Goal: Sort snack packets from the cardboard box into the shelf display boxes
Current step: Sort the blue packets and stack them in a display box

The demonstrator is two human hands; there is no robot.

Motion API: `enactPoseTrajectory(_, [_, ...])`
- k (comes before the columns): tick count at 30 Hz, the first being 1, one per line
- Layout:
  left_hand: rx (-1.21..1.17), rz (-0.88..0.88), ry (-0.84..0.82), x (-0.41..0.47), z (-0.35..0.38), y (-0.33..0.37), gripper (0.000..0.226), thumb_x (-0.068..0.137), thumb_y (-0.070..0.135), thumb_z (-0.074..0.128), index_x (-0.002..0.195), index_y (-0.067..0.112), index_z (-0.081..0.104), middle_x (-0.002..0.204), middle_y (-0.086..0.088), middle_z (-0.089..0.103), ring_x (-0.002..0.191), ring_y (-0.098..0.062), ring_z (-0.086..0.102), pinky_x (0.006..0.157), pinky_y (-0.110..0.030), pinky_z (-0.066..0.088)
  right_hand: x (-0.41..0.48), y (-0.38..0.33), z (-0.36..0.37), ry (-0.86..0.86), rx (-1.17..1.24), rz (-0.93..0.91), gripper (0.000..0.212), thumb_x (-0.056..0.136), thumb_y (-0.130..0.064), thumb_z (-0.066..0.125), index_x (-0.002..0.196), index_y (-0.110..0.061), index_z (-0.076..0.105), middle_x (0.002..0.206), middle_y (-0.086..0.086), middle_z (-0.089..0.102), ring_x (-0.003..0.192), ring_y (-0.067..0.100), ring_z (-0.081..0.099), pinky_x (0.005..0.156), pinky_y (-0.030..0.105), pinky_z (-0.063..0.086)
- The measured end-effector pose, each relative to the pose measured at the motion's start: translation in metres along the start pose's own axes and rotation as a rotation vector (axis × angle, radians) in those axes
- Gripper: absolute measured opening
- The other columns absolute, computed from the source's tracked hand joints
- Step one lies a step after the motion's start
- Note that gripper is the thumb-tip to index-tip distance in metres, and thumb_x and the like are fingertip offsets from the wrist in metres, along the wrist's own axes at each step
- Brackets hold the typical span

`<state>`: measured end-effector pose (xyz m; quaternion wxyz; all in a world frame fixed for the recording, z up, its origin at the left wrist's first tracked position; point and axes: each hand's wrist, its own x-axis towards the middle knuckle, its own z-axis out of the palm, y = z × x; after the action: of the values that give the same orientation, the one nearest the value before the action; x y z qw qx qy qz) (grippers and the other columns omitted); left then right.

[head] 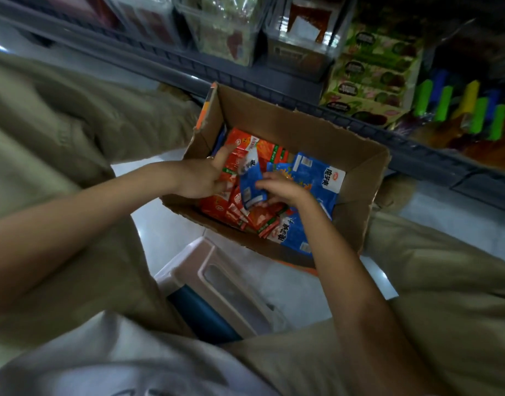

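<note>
An open cardboard box [308, 130] sits on the floor between my knees, filled with several orange snack packets [217, 205] on the left and blue snack packets [320, 172] on the right. Both hands are inside it. My right hand [280, 188] pinches a small blue packet [251, 187] over the pile. My left hand [205, 178] reaches in from the left and holds several orange and white packets [240, 158] against its fingers. Shelf display boxes [371, 67] stand on the dark shelf behind the box.
Clear plastic bins [225, 32] with packets line the shelf's left part; bright green, blue and yellow items [459, 107] fill the right. A beige plastic stool [217, 284] is under me. My trouser legs flank the box on a pale tiled floor [165, 235].
</note>
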<state>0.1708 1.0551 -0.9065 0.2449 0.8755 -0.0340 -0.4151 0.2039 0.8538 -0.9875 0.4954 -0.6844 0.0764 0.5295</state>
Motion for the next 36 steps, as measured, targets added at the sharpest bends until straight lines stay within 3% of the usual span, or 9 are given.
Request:
enactPoseTrajectory(5, [-0.188, 0.02, 0.101, -0.01, -0.031, 0.012, 0.065, 0.1, 0.037, 0.038, 0.15, 0.034, -0.004, 0.153, -0.009, 0.03, 0.133, -0.022, 0.039, 0.108, -0.031, 0.034, -0.022, -0.059, 0.017, -0.202, 0.103, -0.275, 0.023, 0.096, -0.002, 0.043, 0.116, -0.013, 0.048, 0.094, 0.003, 0.062, 0.069, 0.004, 0.066, 0.057, 0.022, 0.055])
enactPoseTrajectory(11, [-0.791, 0.061, 0.404, -0.012, -0.04, 0.01, 0.062, 0.098, 0.01, 0.048, 0.148, 0.018, 0.012, 0.119, 0.005, 0.05, 0.095, 0.0, 0.055, 0.072, -0.009, 0.047, -0.018, -0.085, 0.057, -0.103, -0.143, -0.648, 0.023, 0.095, -0.01, 0.052, 0.112, -0.023, 0.045, 0.097, -0.012, 0.057, 0.09, -0.003, 0.058, 0.078, 0.018, 0.05])
enactPoseTrajectory(14, [-0.815, 0.009, 0.457, -0.015, -0.048, 0.0, 0.048, 0.096, 0.001, 0.044, 0.141, 0.01, 0.03, 0.099, -0.006, 0.062, 0.063, -0.002, 0.059, 0.051, -0.015, 0.048, -0.007, -0.079, 0.065, -0.169, 0.025, -0.508, 0.015, 0.102, -0.024, 0.039, 0.098, -0.023, 0.053, 0.091, -0.006, 0.065, 0.086, 0.007, 0.064, 0.087, 0.032, 0.05])
enactPoseTrajectory(17, [-0.9, -0.051, 0.535, -0.019, -0.056, -0.008, 0.03, 0.096, -0.005, 0.038, 0.125, 0.0, 0.047, 0.104, -0.014, 0.063, 0.073, -0.005, 0.064, 0.058, -0.016, 0.052, 0.028, -0.056, 0.065, 0.09, 0.206, -0.273, 0.027, 0.102, -0.023, 0.037, 0.081, -0.017, 0.053, 0.082, 0.004, 0.065, 0.065, 0.001, 0.064, 0.073, 0.027, 0.049])
enactPoseTrajectory(21, [-0.767, -0.241, 0.565, -0.018, -0.056, -0.032, 0.025, 0.097, 0.002, 0.044, 0.077, 0.016, 0.051, 0.072, -0.005, 0.055, 0.057, -0.006, 0.055, 0.056, -0.024, 0.045, 0.071, -0.026, 0.063, 0.148, 0.258, -0.031, 0.019, 0.1, -0.015, 0.043, 0.115, -0.017, 0.054, 0.116, 0.006, 0.06, 0.088, 0.012, 0.058, 0.081, 0.028, 0.045])
enactPoseTrajectory(24, [-0.804, -0.363, 0.486, -0.013, -0.043, -0.053, 0.013, 0.099, 0.011, 0.046, 0.088, 0.01, 0.054, 0.078, -0.012, 0.056, 0.068, -0.02, 0.053, 0.062, -0.029, 0.043, 0.088, -0.032, 0.067, 0.108, 0.404, -0.011, 0.04, 0.099, -0.015, 0.044, 0.138, -0.018, 0.04, 0.109, 0.002, 0.059, 0.09, 0.014, 0.058, 0.081, 0.029, 0.049])
enactPoseTrajectory(26, [-0.847, -0.391, 0.423, -0.01, -0.037, -0.057, 0.012, 0.1, 0.017, 0.047, 0.102, 0.009, 0.055, 0.087, -0.016, 0.059, 0.077, -0.024, 0.055, 0.068, -0.033, 0.044, 0.102, -0.038, 0.073, 0.126, 0.295, -0.048, 0.05, 0.096, -0.013, 0.046, 0.142, -0.029, 0.033, 0.125, 0.005, 0.055, 0.105, 0.021, 0.057, 0.088, 0.036, 0.049])
enactPoseTrajectory(29, [-0.853, -0.356, 0.415, -0.007, -0.037, -0.053, 0.015, 0.101, 0.018, 0.045, 0.091, 0.01, 0.053, 0.082, -0.014, 0.057, 0.074, -0.023, 0.054, 0.065, -0.031, 0.044, 0.112, -0.044, 0.082, 0.194, -0.017, -0.148, 0.057, 0.095, -0.007, 0.046, 0.145, -0.027, 0.027, 0.145, 0.01, 0.038, 0.125, 0.03, 0.046, 0.098, 0.039, 0.044])
enactPoseTrajectory(36, [-0.927, -0.296, 0.51, -0.003, -0.051, -0.049, 0.012, 0.101, 0.013, 0.041, 0.095, 0.015, 0.052, 0.085, -0.004, 0.059, 0.077, -0.018, 0.058, 0.071, -0.029, 0.049, 0.126, -0.024, 0.08, 0.274, -0.537, -0.17, 0.042, 0.096, -0.027, 0.046, 0.138, -0.02, 0.046, 0.128, 0.014, 0.058, 0.115, 0.034, 0.055, 0.096, 0.041, 0.043])
